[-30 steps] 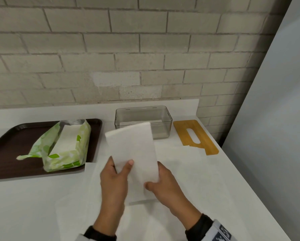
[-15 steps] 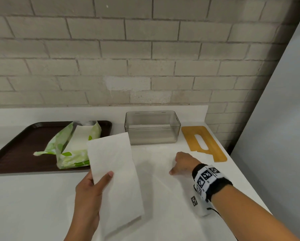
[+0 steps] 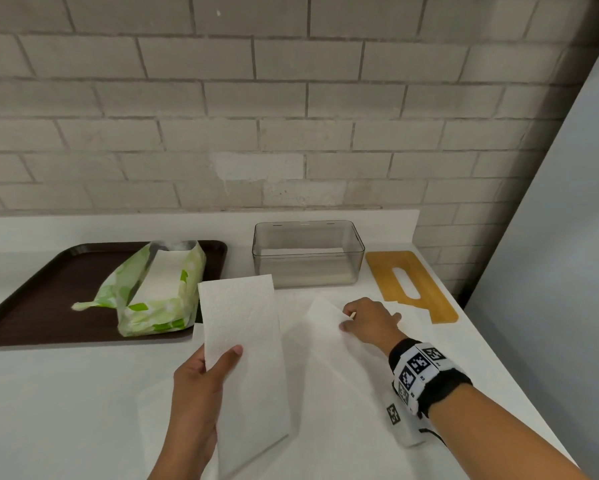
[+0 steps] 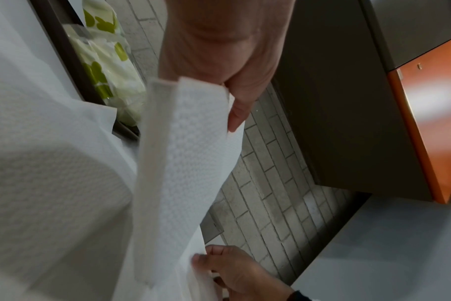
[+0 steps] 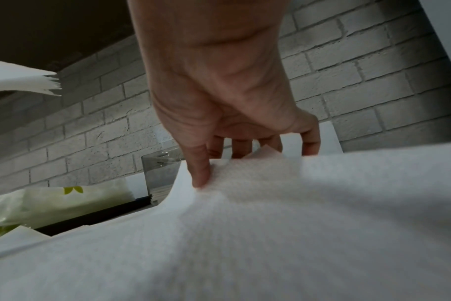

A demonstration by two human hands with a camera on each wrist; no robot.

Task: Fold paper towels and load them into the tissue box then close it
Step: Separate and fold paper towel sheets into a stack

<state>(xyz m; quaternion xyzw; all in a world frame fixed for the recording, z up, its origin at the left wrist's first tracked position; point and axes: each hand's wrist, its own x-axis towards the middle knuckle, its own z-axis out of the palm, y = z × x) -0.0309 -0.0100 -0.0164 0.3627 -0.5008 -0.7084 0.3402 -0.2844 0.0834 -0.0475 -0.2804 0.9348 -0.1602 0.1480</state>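
Note:
My left hand (image 3: 204, 382) holds a folded white paper towel (image 3: 246, 351) upright above the counter, thumb on its front; the left wrist view shows the folded towel (image 4: 183, 163) pinched at its top edge. My right hand (image 3: 364, 320) pinches the far corner of a flat paper towel sheet (image 3: 326, 344) and lifts it off the counter; in the right wrist view the thumb and fingers (image 5: 201, 173) grip the sheet's edge (image 5: 245, 183). The clear tissue box (image 3: 306, 258) stands open at the back, some folded towels inside. Its wooden lid (image 3: 412, 285) lies to the box's right.
A dark brown tray (image 3: 48, 299) at the left holds an opened green-and-white towel pack (image 3: 156, 289). The counter (image 3: 48, 393) ends at a brick wall behind and a grey panel on the right.
My right hand let go of the folded towel, reached right to the flat sheet and has now pinched and raised its corner. The left hand kept the folded towel, shifting it left.

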